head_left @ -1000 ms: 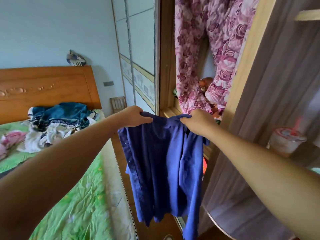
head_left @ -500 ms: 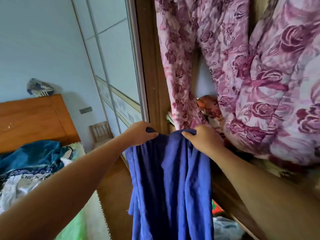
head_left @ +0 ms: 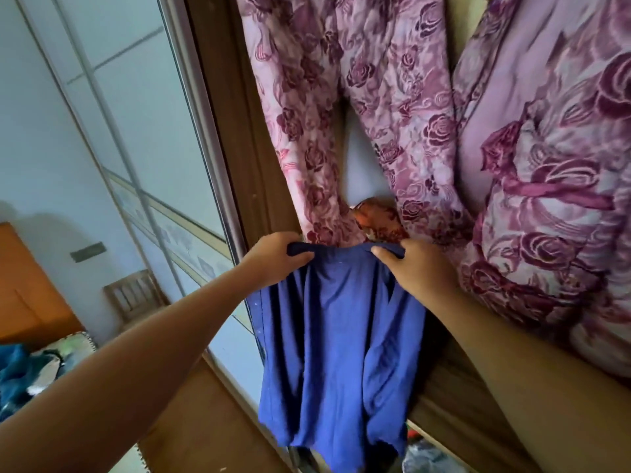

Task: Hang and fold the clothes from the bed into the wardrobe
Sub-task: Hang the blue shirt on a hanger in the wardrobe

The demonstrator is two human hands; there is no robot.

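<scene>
The left hand (head_left: 273, 259) and the right hand (head_left: 421, 273) both hold the blue garment (head_left: 341, 343) by its top edge. The left fingers (head_left: 285, 238) are curled over the fabric and pinch it against the thumb. The right fingers (head_left: 384, 254) are closed on the same edge in the same manner. The edge runs nearly level from one set of fingers to the other. Below the fingers the garment hangs free in loose vertical folds, and its lower hem lies well beneath both hands. The garment is positioned at the open side of the wardrobe, in front of the wardrobe frame (head_left: 249, 172), which rises just behind and above the left fingers. A rose-patterned garment (head_left: 358, 97), pink with dark red flowers, hangs directly above and behind both sets of fingers. Its lower ends come down close to the held edge; whether they touch the fingers cannot be determined. More rose-patterned fabric (head_left: 553, 206) bulges to the right of the right fingers. An orange patterned item (head_left: 375, 220), partly hidden, sits just above the gap between the hands. The sliding door (head_left: 136, 148) with pale panels stands to the left of the left fingers. Far below and to the left of the left fingers, a pile of clothes (head_left: 17, 373) lies on the bed (head_left: 80, 339) beside the headboard (head_left: 27, 295). A wooden chair (head_left: 133, 298) stands between the headboard and the sliding door.
</scene>
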